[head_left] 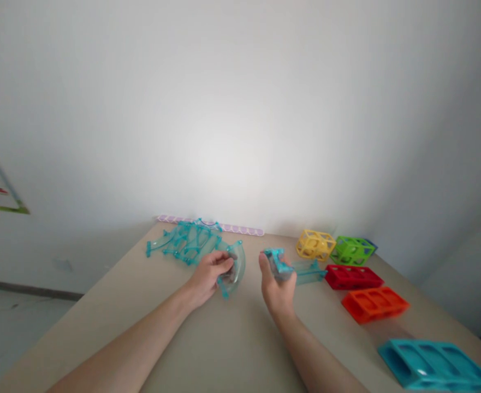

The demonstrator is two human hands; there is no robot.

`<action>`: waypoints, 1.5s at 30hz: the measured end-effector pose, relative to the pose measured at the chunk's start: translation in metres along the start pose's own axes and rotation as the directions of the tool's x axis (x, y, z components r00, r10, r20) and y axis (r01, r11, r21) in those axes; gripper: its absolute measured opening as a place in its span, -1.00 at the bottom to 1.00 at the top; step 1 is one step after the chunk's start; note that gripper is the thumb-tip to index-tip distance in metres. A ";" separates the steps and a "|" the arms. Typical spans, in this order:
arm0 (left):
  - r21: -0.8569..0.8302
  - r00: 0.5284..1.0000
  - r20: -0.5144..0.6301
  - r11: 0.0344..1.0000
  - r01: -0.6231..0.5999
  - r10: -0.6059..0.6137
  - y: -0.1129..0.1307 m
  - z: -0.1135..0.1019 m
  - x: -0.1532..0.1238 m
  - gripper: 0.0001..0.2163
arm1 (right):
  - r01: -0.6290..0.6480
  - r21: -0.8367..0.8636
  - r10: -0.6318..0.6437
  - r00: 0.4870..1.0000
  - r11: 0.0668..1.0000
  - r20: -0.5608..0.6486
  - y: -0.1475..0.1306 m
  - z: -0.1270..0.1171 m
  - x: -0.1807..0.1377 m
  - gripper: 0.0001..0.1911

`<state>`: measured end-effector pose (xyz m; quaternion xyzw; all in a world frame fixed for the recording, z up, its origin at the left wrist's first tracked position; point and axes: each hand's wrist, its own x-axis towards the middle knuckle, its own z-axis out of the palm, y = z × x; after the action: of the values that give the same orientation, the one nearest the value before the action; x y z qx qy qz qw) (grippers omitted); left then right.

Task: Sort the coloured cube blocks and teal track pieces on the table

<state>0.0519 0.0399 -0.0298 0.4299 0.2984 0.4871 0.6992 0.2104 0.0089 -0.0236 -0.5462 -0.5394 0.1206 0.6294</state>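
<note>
My left hand [211, 275] is closed on a curved, clear teal track piece [240, 267], which bends away to the right of the fingers. A short distance to the right, my right hand [279, 284] is wrapped around another clear teal plastic piece [278, 259]; the fingers hide most of its shape. Behind and left of my left hand lies a pile of clear teal track pieces [195, 240]. One straight teal track piece [308, 271] rests on the table just right of my right hand.
At the right stand a yellow block frame [315, 244], a green one [350, 250], a red block [352, 277], an orange block [375, 304] and a teal block [440, 363]. A purple patterned strip [240, 229] lies along the wall at the back of the table [224, 349].
</note>
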 end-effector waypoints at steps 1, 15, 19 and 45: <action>-0.031 0.999 -0.017 0.999 -0.028 0.028 0.001 0.000 0.000 -0.75 | -0.025 -0.071 0.028 0.999 0.997 0.038 0.001 0.000 0.000 -0.67; 0.216 0.936 -0.172 0.939 -0.269 0.308 0.003 -0.003 0.000 -0.76 | 0.244 -0.128 -0.171 0.894 0.961 0.415 -0.015 0.008 -0.015 -0.78; 0.165 0.949 -0.109 0.947 -0.276 0.295 0.004 0.000 -0.002 -0.73 | -0.025 0.006 0.020 0.908 1.000 0.417 -0.013 0.012 -0.019 -0.73; 0.150 0.943 -0.167 0.953 -0.264 0.288 0.004 -0.006 0.003 -0.75 | -0.668 0.473 0.257 0.696 0.575 0.671 -0.019 0.018 -0.015 -0.57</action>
<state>0.0460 0.0450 -0.0290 0.4630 0.3294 0.5987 0.5644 0.1821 0.0007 -0.0194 -0.3417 -0.4348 0.6256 0.5503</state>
